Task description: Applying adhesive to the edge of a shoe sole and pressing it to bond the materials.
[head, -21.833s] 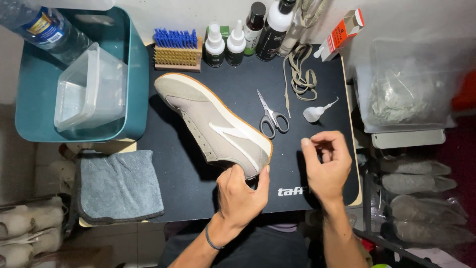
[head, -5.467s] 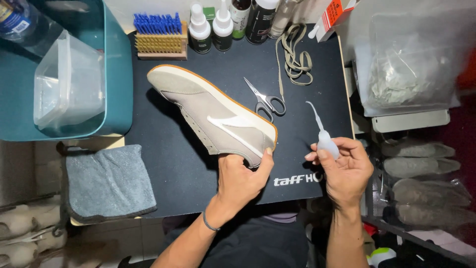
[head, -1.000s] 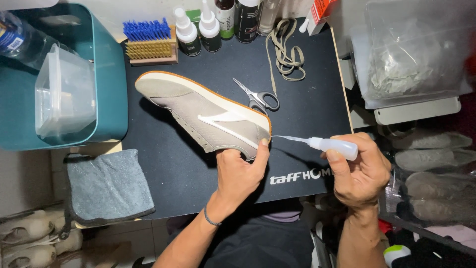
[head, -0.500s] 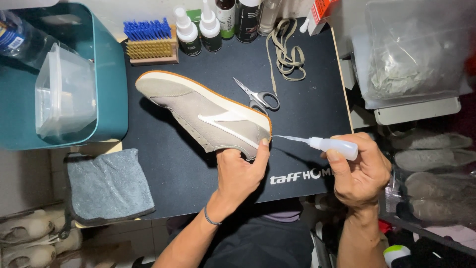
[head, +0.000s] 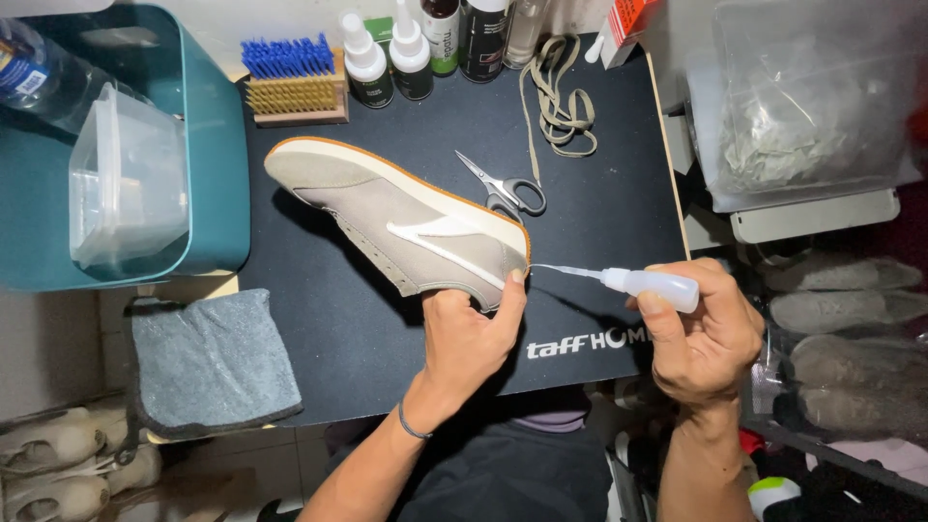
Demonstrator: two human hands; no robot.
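at frame centre the left hand (head: 466,333) grips the heel of a grey suede sneaker with an orange-edged sole (head: 406,227). at centre right the right hand (head: 704,333) is closed around a small translucent plastic bottle with a long needle tip (head: 650,283), the tip touching the heel.

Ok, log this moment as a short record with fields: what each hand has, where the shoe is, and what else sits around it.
left hand: left hand grips the heel end of the grey sneaker
right hand: right hand holds a small squeeze bottle, its thin needle tip at the sneaker's heel edge
sneaker: lying on its side on the black mat, toe pointing up-left
on mat: scissors, loose laces, blue brush, bottles along the back
left of mat: teal tub with a clear container, grey cloth
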